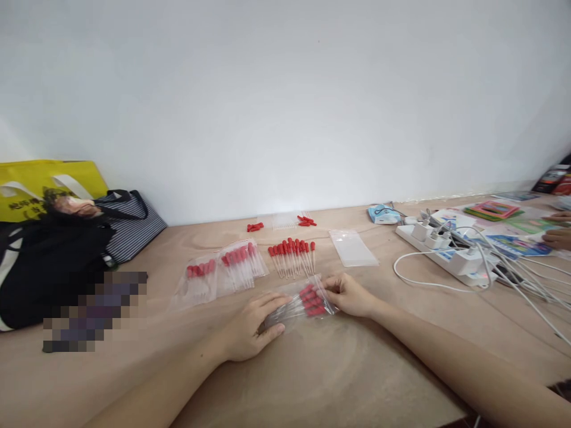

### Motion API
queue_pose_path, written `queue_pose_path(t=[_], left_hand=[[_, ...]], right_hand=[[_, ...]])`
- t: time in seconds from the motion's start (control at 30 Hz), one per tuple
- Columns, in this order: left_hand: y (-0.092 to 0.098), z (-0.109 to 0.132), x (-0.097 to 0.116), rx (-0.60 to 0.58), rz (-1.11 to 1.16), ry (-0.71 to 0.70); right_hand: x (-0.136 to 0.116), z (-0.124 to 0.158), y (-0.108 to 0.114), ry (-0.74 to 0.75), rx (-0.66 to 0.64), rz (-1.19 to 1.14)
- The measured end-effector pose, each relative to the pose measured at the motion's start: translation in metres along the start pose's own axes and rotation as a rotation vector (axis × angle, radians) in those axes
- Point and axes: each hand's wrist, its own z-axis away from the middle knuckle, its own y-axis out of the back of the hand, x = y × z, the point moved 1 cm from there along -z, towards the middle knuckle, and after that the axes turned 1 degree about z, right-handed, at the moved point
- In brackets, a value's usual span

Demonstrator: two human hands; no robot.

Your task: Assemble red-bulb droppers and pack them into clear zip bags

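Note:
A clear plastic bag [297,308] with several red-topped droppers inside lies between my hands, red tops to the right. My left hand [256,327] grips the bag's left end between thumb and fingers. At the bag's upper right edge, my right hand [345,294] pinches the plastic. Just beyond is a fanned row of loose red-topped droppers [292,255]. Filled bags [238,264] overlap to the left of that row, with another filled bag [198,279] beside them. A flat clear bag [354,248] lies to the right.
Red bulbs [255,227] and more red bulbs [307,221] lie near the wall, clear tubes [284,222] between them. Right: a white power strip [446,255] with cables, a blue packet [383,214], another person's hand [557,238]. Left: a black bag [53,273] and a striped bag [129,223].

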Motion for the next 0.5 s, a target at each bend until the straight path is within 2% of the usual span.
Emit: queue_pose_path(t=[0.1,0.23,0.27,0.37,0.5], left_hand=[[0.001,0.0,0.001,-0.02,-0.001,-0.014],[0.001,0.0,-0.001,-0.039,-0.004,0.008],[0.0,0.0,-0.001,-0.038,0.0,0.009],[-0.001,0.001,-0.003,-0.023,0.018,0.0],[-0.001,0.002,-0.004,-0.017,0.016,-0.004]], right_hand=[[-0.002,-0.008,0.015,-0.116,0.112,0.057],[-0.002,-0.041,0.041,-0.135,0.507,0.273],[-0.002,-0.053,0.045,-0.138,0.557,0.3],[0.002,-0.088,0.05,-0.176,0.634,0.334],[0.007,-0.12,0.045,-0.251,0.649,0.346]])
